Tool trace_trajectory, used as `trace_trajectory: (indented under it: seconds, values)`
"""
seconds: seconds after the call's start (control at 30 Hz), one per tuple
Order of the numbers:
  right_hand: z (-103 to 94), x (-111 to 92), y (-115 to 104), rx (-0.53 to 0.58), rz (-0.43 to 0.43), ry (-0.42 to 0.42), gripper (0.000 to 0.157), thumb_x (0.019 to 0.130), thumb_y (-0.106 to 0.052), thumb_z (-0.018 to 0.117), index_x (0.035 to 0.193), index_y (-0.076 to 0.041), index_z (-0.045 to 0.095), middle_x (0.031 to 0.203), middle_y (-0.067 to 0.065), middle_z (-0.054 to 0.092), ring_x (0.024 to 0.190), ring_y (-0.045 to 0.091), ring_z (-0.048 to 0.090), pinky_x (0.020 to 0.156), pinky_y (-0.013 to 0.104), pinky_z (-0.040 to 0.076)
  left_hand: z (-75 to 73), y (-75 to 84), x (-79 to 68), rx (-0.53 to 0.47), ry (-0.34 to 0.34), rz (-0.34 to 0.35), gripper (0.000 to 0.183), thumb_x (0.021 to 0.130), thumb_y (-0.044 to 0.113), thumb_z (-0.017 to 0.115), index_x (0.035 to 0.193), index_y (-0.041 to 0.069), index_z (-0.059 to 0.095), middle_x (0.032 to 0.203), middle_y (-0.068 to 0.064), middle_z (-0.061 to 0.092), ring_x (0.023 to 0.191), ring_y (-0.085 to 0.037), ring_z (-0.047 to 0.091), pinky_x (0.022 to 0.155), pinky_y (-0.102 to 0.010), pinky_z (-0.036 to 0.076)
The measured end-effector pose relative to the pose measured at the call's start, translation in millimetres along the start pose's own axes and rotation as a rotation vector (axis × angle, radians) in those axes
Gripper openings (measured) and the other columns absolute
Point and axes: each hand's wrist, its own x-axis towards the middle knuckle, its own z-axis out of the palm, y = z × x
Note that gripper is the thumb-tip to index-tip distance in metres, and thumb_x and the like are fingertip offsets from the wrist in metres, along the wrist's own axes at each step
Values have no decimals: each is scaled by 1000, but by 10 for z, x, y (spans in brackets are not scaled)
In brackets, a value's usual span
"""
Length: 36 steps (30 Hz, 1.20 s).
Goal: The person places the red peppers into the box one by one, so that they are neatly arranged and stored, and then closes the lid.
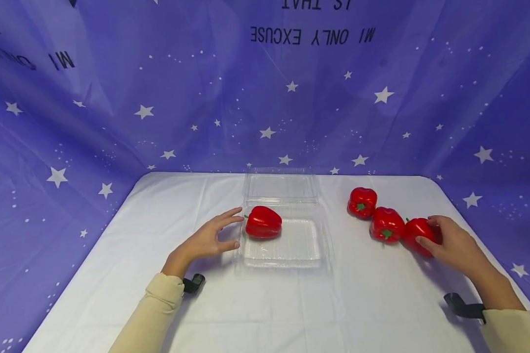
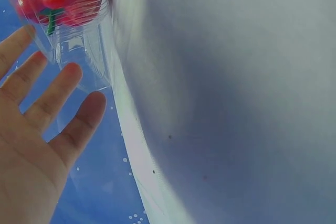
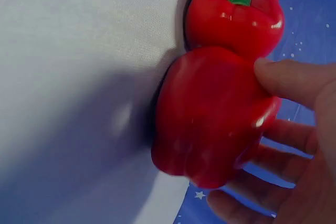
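While your right hand (image 1: 457, 245) is grasping a glossy red, blocky bell pepper (image 1: 417, 235) at the right of the white cloth-covered table (image 1: 269, 314), your thumb and fingers are curving around its sides. That pepper is touching a similar green-stemmed red pepper (image 1: 387, 224), and a third red pepper (image 1: 362, 202) is sitting just beyond. Your left hand (image 1: 206, 239) is hovering released, fingers spreading beside a clear plastic hinged container (image 1: 300, 238), where another red pepper (image 1: 263, 223) is lying sideways, its stem pointing left.
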Motion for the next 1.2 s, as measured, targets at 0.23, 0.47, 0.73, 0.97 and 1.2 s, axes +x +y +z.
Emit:
trace_trajectory:
  seconds: [0.23, 0.47, 0.73, 0.97, 1.2]
  values:
    - [38, -63, 73, -5, -122, 56, 67, 80, -25, 82, 132, 4, 51, 122, 35, 51, 104, 55, 51, 80, 73, 49, 12, 2, 2, -23, -2, -3, 61, 85, 24, 73, 142, 11, 54, 161, -10, 36, 148, -39, 33, 116, -65, 31]
    - [112, -79, 105, 45, -227, 131, 65, 79, -13, 82, 135, 1, 52, 134, 29, 48, 114, 53, 49, 82, 76, 44, 12, 4, -4, 4, 1, 6, 62, 85, 24, 74, 142, 11, 54, 161, -11, 36, 148, -38, 34, 116, -64, 31]
    - [91, -115, 133, 103, -217, 96, 65, 83, -11, 78, 140, 1, 49, 137, 29, 47, 116, 55, 47, 83, 77, 41, 4, -13, 6, 3, -1, 9, 62, 85, 23, 74, 142, 12, 54, 161, -9, 36, 149, -36, 34, 117, -63, 30]
    - [105, -109, 124, 92, -194, 65, 71, 83, -11, 77, 145, -1, 43, 140, 30, 44, 118, 56, 45, 84, 79, 41, -5, -23, 9, -12, 0, 10, 62, 84, 24, 75, 142, 12, 54, 161, -9, 35, 149, -37, 33, 117, -63, 30]
    - [108, -128, 117, 99, -158, 55, 73, 84, -11, 76, 147, -1, 41, 142, 33, 41, 119, 58, 43, 85, 78, 39, 12, -58, 17, -14, -3, 10, 62, 84, 24, 74, 142, 12, 54, 162, -8, 35, 149, -36, 32, 118, -63, 30]
